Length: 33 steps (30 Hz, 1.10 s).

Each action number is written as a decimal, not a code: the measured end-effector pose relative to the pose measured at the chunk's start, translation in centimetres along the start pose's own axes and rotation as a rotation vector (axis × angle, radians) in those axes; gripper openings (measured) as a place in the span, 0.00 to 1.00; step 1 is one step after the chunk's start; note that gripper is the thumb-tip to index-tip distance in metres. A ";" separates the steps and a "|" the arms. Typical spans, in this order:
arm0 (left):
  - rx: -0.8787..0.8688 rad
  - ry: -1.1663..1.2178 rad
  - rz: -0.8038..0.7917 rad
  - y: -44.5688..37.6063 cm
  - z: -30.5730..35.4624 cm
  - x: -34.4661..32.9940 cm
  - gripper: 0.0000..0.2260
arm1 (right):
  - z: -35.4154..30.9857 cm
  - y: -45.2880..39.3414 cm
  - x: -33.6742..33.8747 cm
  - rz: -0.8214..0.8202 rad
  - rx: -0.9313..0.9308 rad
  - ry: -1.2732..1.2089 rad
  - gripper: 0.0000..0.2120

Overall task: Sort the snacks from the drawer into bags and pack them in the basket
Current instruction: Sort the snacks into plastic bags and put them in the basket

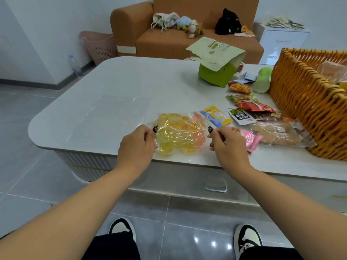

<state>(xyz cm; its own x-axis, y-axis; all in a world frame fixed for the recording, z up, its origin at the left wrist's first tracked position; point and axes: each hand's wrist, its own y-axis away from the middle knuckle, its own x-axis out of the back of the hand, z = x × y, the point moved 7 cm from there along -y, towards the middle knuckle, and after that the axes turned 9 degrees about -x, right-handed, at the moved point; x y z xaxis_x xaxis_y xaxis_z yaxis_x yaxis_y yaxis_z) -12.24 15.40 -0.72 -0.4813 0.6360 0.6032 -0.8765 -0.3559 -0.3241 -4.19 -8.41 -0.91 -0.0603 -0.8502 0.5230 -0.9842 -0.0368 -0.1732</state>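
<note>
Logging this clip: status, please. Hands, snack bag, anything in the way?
Left hand and right hand pinch the clear bag of yellow jellies, flat at table edge. Basket at right; loose snack packets lie between.

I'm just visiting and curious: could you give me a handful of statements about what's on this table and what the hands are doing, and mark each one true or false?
1. Both hands pinch the clear bag of yellow jellies, the left hand at its left edge and the right hand at its right edge. True.
2. The woven basket stands at the left end of the table. False: it stands at the right end.
3. An empty clear bag lies flat left of the jellies. True.
4. The bag of round biscuits is already in the basket. False: it lies on the table beside it.
5. The green box stands on the sofa. False: it stands on the table.
</note>
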 end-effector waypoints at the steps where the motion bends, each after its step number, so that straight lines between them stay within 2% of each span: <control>1: 0.018 -0.019 -0.002 -0.1 -0.1 -0.1 0.09 | 0.0 0.0 -0.1 0.002 -0.014 0.006 0.10; 6: 0.090 -0.102 0.017 -0.2 -0.2 -0.2 0.09 | 0.3 -0.2 -0.4 0.026 -0.081 0.011 0.11; 11: 0.156 0.029 0.045 -0.5 -0.8 -0.4 0.06 | 0.9 -0.7 -0.3 0.049 -0.156 0.092 0.12; 16: 0.133 0.003 0.050 -0.4 -0.8 -0.3 0.07 | 1.7 -0.8 -0.4 0.047 -0.234 0.114 0.13; 21: 0.257 -0.030 -0.001 -0.5 -1.7 -0.8 0.11 | 2.0 -1.0 -0.4 0.048 -0.284 0.109 0.09; 24: 0.257 -0.078 0.007 -0.4 -1.6 -1.0 0.13 | 1.9 -0.7 -0.5 0.066 -0.280 0.114 0.06; 26: 0.193 -0.149 0.018 -0.4 -0.8 -0.8 0.13 | 1.9 -0.6 -0.6 0.066 -0.285 0.109 0.07; 28: 0.030 -0.277 0.054 -0.7 0.4 -0.4 0.13 | 1.8 -0.6 -0.6 0.065 -0.298 0.109 0.08; 29: -0.129 -0.368 0.073 -0.9 1.3 -0.3 0.13 | 1.8 -0.6 -0.6 0.062 -0.308 0.109 0.08; 31: -0.520 -0.527 0.008 -0.8 3.3 -1.4 0.17 | 1.8 -0.7 -0.6 0.058 -0.325 0.103 0.07; 32: -0.677 -0.567 -0.040 -0.3 3.7 -2.3 0.21 | 1.8 -0.8 -0.6 0.058 -0.331 0.096 0.06; 33: -0.760 -0.585 -0.088 0.2 3.9 -3.0 0.23 | 1.7 -0.8 -0.5 0.051 -0.343 0.084 0.06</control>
<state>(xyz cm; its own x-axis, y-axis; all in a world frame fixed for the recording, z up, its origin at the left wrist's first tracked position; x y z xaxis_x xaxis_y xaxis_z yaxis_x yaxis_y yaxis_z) -10.97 10.77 0.27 -0.5135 0.1240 0.8491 -0.7796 0.3459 -0.5220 -3.07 -8.82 -2.49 -0.1107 -0.7997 0.5900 -0.9773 0.1956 0.0818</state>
